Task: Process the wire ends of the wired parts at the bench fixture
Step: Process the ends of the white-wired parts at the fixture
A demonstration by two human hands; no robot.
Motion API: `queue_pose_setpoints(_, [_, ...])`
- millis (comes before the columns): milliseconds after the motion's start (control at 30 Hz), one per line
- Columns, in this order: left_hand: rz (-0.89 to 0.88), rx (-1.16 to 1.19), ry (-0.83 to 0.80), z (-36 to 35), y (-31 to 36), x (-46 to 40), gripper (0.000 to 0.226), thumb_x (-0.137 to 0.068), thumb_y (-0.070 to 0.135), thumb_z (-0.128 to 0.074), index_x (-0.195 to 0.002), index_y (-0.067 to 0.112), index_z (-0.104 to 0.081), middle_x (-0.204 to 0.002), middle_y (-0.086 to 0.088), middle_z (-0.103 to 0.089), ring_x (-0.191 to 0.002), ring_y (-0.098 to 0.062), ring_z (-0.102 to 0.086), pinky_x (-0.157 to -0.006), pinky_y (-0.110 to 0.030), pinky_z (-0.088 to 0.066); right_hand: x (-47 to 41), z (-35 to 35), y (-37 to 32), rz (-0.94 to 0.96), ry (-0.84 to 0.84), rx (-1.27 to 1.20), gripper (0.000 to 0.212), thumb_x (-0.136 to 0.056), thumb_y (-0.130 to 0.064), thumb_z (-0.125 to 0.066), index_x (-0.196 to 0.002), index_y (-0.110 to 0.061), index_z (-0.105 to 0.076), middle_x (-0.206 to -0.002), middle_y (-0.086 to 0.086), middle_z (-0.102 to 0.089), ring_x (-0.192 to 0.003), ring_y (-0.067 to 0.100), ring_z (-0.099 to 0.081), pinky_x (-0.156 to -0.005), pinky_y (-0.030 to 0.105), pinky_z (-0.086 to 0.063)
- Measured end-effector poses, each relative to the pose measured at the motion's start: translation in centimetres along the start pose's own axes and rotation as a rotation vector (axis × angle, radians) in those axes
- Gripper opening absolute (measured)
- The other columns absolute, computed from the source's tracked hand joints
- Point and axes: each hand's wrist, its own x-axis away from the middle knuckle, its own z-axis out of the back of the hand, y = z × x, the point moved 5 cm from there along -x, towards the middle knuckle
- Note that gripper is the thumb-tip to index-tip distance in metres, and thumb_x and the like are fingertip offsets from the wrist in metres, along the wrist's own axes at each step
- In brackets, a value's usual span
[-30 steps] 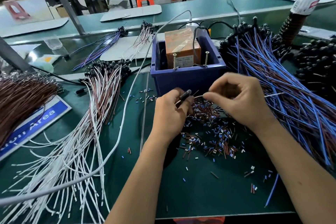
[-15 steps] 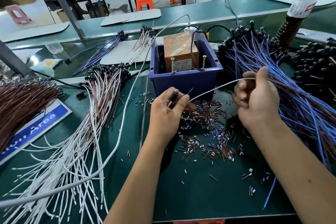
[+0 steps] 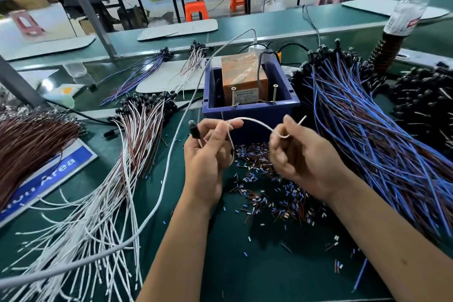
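The left hand (image 3: 206,162) holds a black part (image 3: 193,130), top up, in curled fingers. Its white wire (image 3: 257,124) arcs sideways to the right hand (image 3: 301,159), which pinches it, tip up. They are above the green desk (image 3: 245,265), before the blue box (image 3: 252,110). Orange stools (image 3: 196,10) stand behind.

Both forearms are bare to the frame edge, left hand (image 3: 204,164) and right hand (image 3: 301,162) ungloved.
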Motion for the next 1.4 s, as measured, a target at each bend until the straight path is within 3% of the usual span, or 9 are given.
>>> queue_pose_setpoints(300, [0.139, 0.103, -0.075, -0.4, 0.2, 0.1, 0.018, -0.095, 0.021, -0.06, -0.077, 0.021, -0.064, -0.119, -0.012, -0.074, -0.04, -0.001, -0.027, -0.04, -0.015, -0.023, 0.4, -1.1, 1.2, -0.066, -0.107, 0.456, 0.05, -0.103, -0.045, -0.05, -0.066, -0.015, -0.061, -0.045, 0.006, -0.042, -0.033, 0.017, -0.037, -0.035, 0.02, -0.024])
queue_pose_setpoints(433, [0.266, -0.138, -0.252, -2.1, -1.3, 1.0, 0.013, -0.096, 0.019, -0.064, -0.083, 0.016, -0.065, -0.125, -0.014, -0.073, -0.072, -0.031, -0.058, -0.066, -0.039, -0.035, 0.3, -1.9, 1.9, -0.031, -0.111, 0.645, 0.056, -0.106, -0.042, -0.049, -0.055, -0.023, -0.059, -0.042, 0.008, -0.041, -0.032, 0.018, -0.033, -0.036, 0.027, -0.027])
queue_pose_setpoints(567, [0.264, -0.161, -0.278, -2.6, -1.6, 1.2, 0.012, -0.092, 0.015, -0.07, -0.083, 0.009, -0.073, -0.116, -0.021, -0.074, -0.08, -0.024, -0.075, -0.065, -0.031, -0.059, -0.2, -1.4, 1.9, -0.051, -0.099, 0.681, 0.045, -0.112, -0.027, -0.044, -0.097, 0.011, -0.064, -0.047, -0.005, -0.047, -0.032, 0.014, -0.033, -0.035, 0.03, -0.024])
queue_pose_setpoints(667, [0.217, -0.169, -0.268, -2.7, -1.6, 1.1, 0.013, -0.088, 0.015, -0.073, -0.088, 0.002, -0.076, -0.112, -0.019, -0.075, -0.074, -0.02, -0.075, -0.062, -0.028, -0.059, -0.2, -1.9, 1.8, -0.019, -0.124, 0.634, 0.035, -0.115, -0.023, -0.037, -0.14, -0.025, -0.06, -0.05, -0.011, -0.049, -0.034, 0.012, -0.033, -0.035, 0.021, -0.028])
queue_pose_setpoints(800, [0.22, -0.143, -0.194, -2.6, -1.9, 0.9, 0.017, -0.084, 0.016, -0.075, -0.091, 0.0, -0.078, -0.092, -0.017, -0.077, -0.066, -0.021, -0.072, -0.054, -0.027, -0.056, -0.5, -0.6, 1.8, -0.019, -0.02, 0.75, 0.036, -0.109, -0.028, -0.054, -0.096, 0.0, -0.072, -0.054, 0.006, -0.049, -0.042, 0.015, -0.041, -0.044, 0.028, -0.029])
queue_pose_setpoints(867, [0.259, -0.057, -0.149, -2.2, -2.0, 0.6, 0.021, -0.084, 0.016, -0.073, -0.092, -0.003, -0.075, -0.073, -0.008, -0.074, -0.056, -0.011, -0.067, -0.049, -0.019, -0.052, -0.4, -0.2, 1.4, -0.003, 0.027, 0.684, 0.035, -0.099, -0.04, -0.067, -0.082, -0.009, -0.072, -0.059, 0.009, -0.051, -0.049, 0.02, -0.044, -0.046, 0.027, -0.03])
queue_pose_setpoints(933, [0.312, -0.014, -0.141, -1.9, -2.2, 0.4, 0.025, -0.086, 0.018, -0.069, -0.095, -0.006, -0.073, -0.055, 0.004, -0.062, -0.042, 0.0, -0.052, -0.043, -0.013, -0.042, -0.4, 0.2, 0.6, 0.059, 0.075, 0.506, 0.026, -0.094, -0.042, -0.071, -0.093, -0.016, -0.075, -0.068, 0.01, -0.054, -0.05, 0.021, -0.045, -0.044, 0.023, -0.03])
queue_pose_setpoints(1033, [0.409, -0.049, -0.192, -1.8, -2.6, 0.4, 0.022, -0.086, 0.025, -0.069, -0.084, 0.007, -0.081, -0.067, -0.001, -0.052, -0.038, 0.001, -0.034, -0.039, -0.012, -0.029, -0.7, 0.8, 0.0, 0.151, 0.13, 0.321, 0.025, -0.096, -0.035, -0.07, -0.109, -0.015, -0.074, -0.075, 0.004, -0.061, -0.047, 0.008, -0.047, -0.036, 0.017, -0.028])
queue_pose_setpoints(1400, [0.505, -0.021, -0.277, -2.1, -3.1, 0.8, 0.026, -0.09, 0.03, -0.064, -0.08, 0.01, -0.078, -0.053, 0.007, -0.049, -0.039, 0.002, -0.029, -0.037, -0.011, -0.025, -0.4, 0.8, -0.6, 0.221, 0.141, 0.32, 0.013, -0.085, -0.03, -0.079, -0.091, -0.018, -0.078, -0.062, -0.001, -0.063, -0.045, 0.007, -0.048, -0.036, 0.017, -0.032])
